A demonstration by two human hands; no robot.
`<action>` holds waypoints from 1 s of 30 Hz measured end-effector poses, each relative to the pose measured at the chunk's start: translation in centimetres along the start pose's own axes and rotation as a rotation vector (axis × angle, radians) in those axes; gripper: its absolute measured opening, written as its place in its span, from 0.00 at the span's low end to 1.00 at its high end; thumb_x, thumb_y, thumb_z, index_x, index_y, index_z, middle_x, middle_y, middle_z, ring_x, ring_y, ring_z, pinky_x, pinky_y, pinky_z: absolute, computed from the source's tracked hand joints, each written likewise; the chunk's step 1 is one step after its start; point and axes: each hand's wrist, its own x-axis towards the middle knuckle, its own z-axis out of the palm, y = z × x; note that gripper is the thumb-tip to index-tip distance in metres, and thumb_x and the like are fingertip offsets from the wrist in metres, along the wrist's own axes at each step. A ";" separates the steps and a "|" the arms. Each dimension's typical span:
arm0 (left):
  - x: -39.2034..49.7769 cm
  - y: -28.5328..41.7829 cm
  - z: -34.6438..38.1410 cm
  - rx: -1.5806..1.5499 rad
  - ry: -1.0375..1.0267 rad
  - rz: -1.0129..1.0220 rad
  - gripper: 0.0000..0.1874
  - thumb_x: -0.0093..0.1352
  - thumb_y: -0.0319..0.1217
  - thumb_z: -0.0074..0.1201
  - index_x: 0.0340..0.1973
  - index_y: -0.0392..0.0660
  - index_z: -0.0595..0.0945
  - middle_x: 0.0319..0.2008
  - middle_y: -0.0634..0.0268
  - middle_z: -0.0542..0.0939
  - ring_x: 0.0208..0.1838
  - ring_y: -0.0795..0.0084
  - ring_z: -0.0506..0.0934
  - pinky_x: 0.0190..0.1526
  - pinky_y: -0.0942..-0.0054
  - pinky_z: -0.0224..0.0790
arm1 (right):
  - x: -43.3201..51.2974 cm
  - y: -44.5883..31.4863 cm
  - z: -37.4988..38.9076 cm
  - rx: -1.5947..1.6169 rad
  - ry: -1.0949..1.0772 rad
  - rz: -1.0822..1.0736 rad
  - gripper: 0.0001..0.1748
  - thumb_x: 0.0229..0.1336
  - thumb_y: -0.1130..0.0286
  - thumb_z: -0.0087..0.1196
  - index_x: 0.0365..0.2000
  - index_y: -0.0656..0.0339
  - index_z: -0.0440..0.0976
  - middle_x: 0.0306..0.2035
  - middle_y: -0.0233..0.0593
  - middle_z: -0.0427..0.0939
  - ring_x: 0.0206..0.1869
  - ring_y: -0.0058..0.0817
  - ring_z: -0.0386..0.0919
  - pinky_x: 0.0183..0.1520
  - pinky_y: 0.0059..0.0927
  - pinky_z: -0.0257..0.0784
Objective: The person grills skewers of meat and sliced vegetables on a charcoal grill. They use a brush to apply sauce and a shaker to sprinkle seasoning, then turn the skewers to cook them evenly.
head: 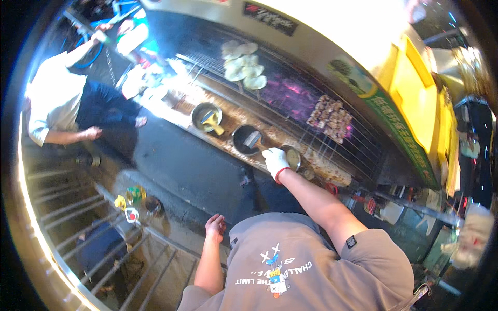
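My right hand [276, 161] wears a white glove with a red band at the wrist. It grips the wooden handle of a basting brush [253, 140], whose bristles rest inside a dark metal pot [238, 144]. Partly behind the glove is another metal pot [293, 157]. To the left, a third metal pot [194, 118] holds a yellow-handled brush [213, 123]. My bare left hand [216, 226] hangs low beside my body, fingers curled, with nothing visible in it. Beyond the pots, meat skewers [330, 118] and pale flat pieces of food [244, 64] lie on a long charcoal grill [288, 93].
Smoke and glare blur the grill's far left end. A person [58, 97] stands at left by the counter. Metal railings [78, 210] and bottles [135, 194] are at lower left. Yellow trays [414, 93] stand beyond the grill's printed front panel [397, 132].
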 end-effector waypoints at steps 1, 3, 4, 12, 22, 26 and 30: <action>0.2 0.4 0.5 -0.008 -0.036 0.023 0.18 0.68 0.24 0.58 0.54 0.43 0.74 0.35 0.62 0.83 0.29 0.75 0.78 0.27 0.75 0.69 | -0.4 0.2 -0.7 -0.189 0.125 -0.115 0.16 0.58 0.60 0.51 0.34 0.64 0.78 0.32 0.55 0.80 0.36 0.49 0.79 0.39 0.45 0.72; -0.1 1.4 1.4 -0.006 -0.059 0.024 0.20 0.67 0.25 0.60 0.54 0.42 0.74 0.34 0.62 0.83 0.27 0.76 0.76 0.26 0.77 0.68 | -0.8 0.0 -2.0 -0.099 0.168 -0.034 0.18 0.57 0.59 0.49 0.33 0.65 0.79 0.36 0.59 0.80 0.42 0.56 0.77 0.46 0.49 0.71; -0.2 2.1 2.1 0.026 -0.072 0.043 0.19 0.67 0.24 0.59 0.54 0.41 0.74 0.34 0.63 0.82 0.27 0.77 0.75 0.26 0.78 0.67 | -1.2 -0.3 -2.5 -0.072 0.196 -0.024 0.18 0.58 0.59 0.50 0.34 0.66 0.79 0.36 0.59 0.80 0.42 0.55 0.78 0.45 0.47 0.71; -4.5 6.3 11.7 0.371 -0.316 0.307 0.21 0.68 0.27 0.59 0.56 0.36 0.75 0.36 0.65 0.79 0.29 0.80 0.72 0.28 0.79 0.68 | -9.2 -5.7 -9.3 0.299 0.056 -0.120 0.15 0.61 0.63 0.53 0.42 0.64 0.77 0.24 0.42 0.78 0.23 0.36 0.75 0.24 0.35 0.68; -11.3 -1.4 33.6 0.552 -0.835 0.124 0.24 0.74 0.37 0.51 0.64 0.45 0.71 0.42 0.66 0.78 0.37 0.77 0.75 0.37 0.74 0.72 | -17.1 -4.7 -24.1 1.488 -0.174 0.378 0.13 0.66 0.65 0.47 0.24 0.52 0.67 0.10 0.23 0.55 0.09 0.19 0.52 0.14 0.26 0.48; -11.6 -5.3 40.1 0.128 -0.890 -0.072 0.14 0.76 0.36 0.50 0.53 0.42 0.75 0.44 0.62 0.80 0.39 0.72 0.76 0.40 0.70 0.73 | -17.9 0.8 -30.7 1.570 -0.106 0.302 0.15 0.68 0.63 0.44 0.22 0.50 0.64 0.10 0.22 0.52 0.10 0.20 0.51 0.14 0.26 0.48; -11.3 -7.7 43.6 -0.008 -0.858 -0.029 0.09 0.76 0.34 0.48 0.46 0.42 0.75 0.45 0.60 0.80 0.35 0.73 0.75 0.35 0.72 0.73 | -18.3 5.4 -35.5 1.551 0.030 0.231 0.15 0.70 0.63 0.42 0.44 0.63 0.74 0.11 0.21 0.50 0.10 0.18 0.51 0.16 0.25 0.49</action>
